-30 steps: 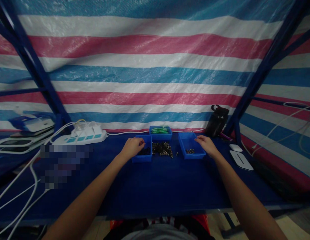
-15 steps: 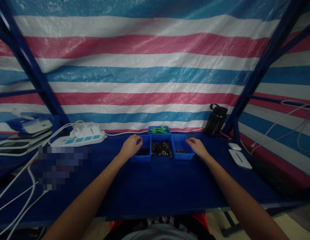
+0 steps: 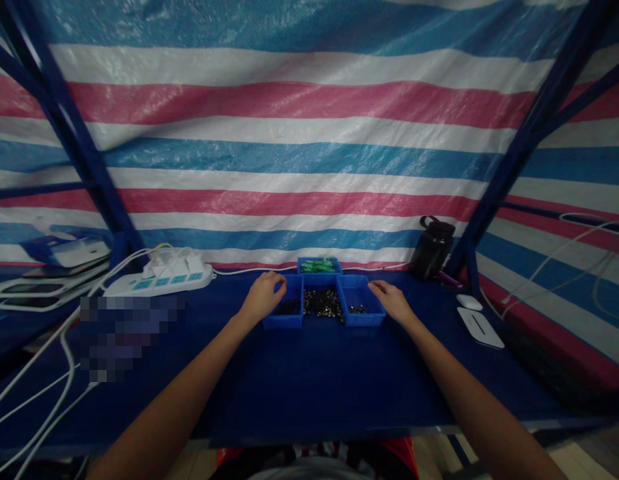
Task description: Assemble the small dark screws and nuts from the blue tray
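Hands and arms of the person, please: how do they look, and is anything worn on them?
The left hand and the right hand are bare, without gloves. No sleeve covers either forearm, and no watch or bracelet shows at the wrists. Rings are too small to tell.

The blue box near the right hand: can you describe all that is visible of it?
The blue box looks like plastic, rectangular, open-topped. It sits upright on the table, right of the pile of metallic pieces, with small shiny pieces inside near its front. The right hand is at its right side; contact is unclear.
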`<state>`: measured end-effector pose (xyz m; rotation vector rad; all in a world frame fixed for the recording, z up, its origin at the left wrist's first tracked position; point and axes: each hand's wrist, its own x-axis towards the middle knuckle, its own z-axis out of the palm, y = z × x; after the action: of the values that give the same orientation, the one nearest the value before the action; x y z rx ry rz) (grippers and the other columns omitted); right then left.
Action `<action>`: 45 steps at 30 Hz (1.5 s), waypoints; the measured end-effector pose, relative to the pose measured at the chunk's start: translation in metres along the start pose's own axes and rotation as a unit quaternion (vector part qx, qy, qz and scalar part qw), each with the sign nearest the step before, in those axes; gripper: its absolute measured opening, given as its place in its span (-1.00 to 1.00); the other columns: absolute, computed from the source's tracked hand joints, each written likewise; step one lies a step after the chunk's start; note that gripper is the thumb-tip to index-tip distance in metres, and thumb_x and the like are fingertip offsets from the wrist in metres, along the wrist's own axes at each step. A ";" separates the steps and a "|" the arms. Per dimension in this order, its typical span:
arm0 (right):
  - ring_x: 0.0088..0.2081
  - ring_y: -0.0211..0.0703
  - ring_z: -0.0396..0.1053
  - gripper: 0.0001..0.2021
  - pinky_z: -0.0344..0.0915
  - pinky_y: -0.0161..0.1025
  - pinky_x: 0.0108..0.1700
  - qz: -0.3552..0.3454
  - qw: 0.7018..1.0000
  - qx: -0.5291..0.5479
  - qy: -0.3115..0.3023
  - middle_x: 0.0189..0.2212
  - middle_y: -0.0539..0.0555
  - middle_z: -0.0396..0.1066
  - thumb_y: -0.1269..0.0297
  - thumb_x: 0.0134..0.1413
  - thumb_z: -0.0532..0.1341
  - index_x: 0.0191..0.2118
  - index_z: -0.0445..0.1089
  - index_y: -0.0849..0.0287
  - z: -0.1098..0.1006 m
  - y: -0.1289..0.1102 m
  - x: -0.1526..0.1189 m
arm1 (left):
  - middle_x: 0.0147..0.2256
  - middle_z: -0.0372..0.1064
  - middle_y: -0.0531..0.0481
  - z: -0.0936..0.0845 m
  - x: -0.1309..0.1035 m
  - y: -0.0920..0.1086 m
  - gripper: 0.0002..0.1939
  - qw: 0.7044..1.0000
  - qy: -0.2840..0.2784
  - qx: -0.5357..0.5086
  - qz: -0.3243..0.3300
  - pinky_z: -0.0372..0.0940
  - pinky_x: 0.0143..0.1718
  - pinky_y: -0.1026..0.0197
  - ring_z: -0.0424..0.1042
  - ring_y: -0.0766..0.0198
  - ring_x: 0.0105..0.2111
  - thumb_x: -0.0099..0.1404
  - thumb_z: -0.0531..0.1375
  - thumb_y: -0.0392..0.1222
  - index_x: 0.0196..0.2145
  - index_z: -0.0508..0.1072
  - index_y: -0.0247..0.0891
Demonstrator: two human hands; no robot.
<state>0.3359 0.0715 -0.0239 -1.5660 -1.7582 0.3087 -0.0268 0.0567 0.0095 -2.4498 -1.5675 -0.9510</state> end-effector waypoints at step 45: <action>-0.20 0.05 0.44 -0.64 0.24 -0.17 -0.19 -0.105 0.940 -0.216 -0.244 -0.22 0.25 0.46 0.25 0.21 -0.01 0.11 0.15 0.18 0.049 -0.116 -0.085 | -0.42 0.44 -0.07 0.017 -0.051 0.091 -0.77 0.931 -0.299 0.072 0.198 0.28 -0.39 0.23 0.45 0.17 -0.41 0.33 -0.01 -0.16 -0.37 0.38 -0.27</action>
<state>0.2142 -0.0194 -0.0163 -1.6738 -2.4950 0.2256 0.0434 -0.0207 -0.0083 -2.9318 -1.1049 -0.0149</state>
